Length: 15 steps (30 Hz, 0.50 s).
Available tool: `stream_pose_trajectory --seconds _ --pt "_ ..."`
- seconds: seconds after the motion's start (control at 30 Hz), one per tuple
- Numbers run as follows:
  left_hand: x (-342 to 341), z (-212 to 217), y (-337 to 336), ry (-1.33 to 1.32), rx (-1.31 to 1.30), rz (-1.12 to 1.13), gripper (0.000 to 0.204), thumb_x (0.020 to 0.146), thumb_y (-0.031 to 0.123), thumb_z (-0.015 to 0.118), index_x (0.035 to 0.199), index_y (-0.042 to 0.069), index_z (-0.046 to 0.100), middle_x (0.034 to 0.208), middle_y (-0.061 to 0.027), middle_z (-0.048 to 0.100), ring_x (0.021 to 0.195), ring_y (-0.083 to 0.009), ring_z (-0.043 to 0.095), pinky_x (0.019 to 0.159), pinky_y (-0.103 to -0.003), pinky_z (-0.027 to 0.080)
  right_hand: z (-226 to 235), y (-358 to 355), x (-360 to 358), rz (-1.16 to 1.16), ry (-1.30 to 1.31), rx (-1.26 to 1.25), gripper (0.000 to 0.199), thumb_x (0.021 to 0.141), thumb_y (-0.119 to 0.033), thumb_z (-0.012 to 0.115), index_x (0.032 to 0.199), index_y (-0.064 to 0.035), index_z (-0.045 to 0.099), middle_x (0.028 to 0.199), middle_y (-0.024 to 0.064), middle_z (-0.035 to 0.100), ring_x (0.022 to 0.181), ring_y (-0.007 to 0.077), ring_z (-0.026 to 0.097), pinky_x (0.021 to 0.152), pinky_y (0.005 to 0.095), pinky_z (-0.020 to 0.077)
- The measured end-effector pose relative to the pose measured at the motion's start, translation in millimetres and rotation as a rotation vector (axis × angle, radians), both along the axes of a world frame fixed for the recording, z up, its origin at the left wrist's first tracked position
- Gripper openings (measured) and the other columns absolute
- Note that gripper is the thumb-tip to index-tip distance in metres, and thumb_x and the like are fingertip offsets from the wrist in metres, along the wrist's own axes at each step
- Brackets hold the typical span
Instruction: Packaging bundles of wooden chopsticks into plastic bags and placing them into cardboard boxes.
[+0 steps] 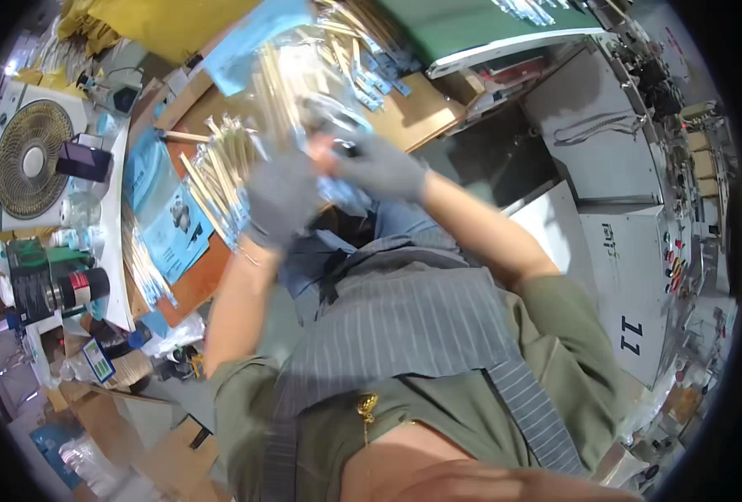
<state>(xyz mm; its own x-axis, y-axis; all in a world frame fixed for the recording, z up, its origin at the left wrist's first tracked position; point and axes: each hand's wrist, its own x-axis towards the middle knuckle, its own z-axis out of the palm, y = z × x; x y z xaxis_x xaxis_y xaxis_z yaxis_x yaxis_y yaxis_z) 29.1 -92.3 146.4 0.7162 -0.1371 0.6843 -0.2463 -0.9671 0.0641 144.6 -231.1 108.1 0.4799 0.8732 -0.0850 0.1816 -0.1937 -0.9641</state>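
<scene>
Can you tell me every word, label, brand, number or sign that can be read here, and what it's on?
White cabinet: dark and green marks on its front, which I won't copy out.
Blue sheet: printing, too small to read.
Dark cylinder: label, too small to read.
Wrapped sticks: too blurred to read anything.

Place: a workshop or small factory, apparently a hand-packing station. Evidence: a brown worktable (191, 289), left of centre, bears many thin pale sticks (216, 171), bundled in quantity with blue-marked wrapping; a flat blue printed bag (166, 213) lies among them. Right: a large grey metal cabinet (618, 289), industrial in look, with coloured knobs (674, 266) beside it. Far: a green work surface (463, 27). Far left: a round-grilled fan (32, 159). Near left: brown cardboard (166, 448). Workwear: a striped apron (404, 326); grey gloves (283, 201).
</scene>
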Motion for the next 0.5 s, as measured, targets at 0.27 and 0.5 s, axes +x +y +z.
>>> stream_pose_trajectory --seconds 0.27,0.5 --pt "27.8 -28.8 29.3 0.458 -0.181 0.156 0.034 0.081 0.035 0.066 0.094 0.003 0.064 0.08 -0.0134 0.062 0.077 -0.0297 0.061 0.065 -0.038 0.048 -46.7 115.5 198.8 -0.357 -0.895 -0.132 0.081 0.076 -0.065 0.055 0.121 0.0028 0.053 0.108 0.0277 0.059 0.103 0.0385 0.057 0.093 0.0416 0.0418" --pt "190.2 -130.6 102.4 0.379 -1.187 0.671 0.059 0.084 0.048 0.057 0.103 -0.008 0.058 0.098 -0.0267 0.061 0.092 -0.0376 0.058 0.081 -0.039 0.044 -71.9 159.6 226.5 -0.493 -0.508 -0.592 0.066 0.064 -0.039 0.07 0.113 0.0022 0.052 0.107 0.0272 0.059 0.101 0.0385 0.059 0.089 0.041 0.0474"
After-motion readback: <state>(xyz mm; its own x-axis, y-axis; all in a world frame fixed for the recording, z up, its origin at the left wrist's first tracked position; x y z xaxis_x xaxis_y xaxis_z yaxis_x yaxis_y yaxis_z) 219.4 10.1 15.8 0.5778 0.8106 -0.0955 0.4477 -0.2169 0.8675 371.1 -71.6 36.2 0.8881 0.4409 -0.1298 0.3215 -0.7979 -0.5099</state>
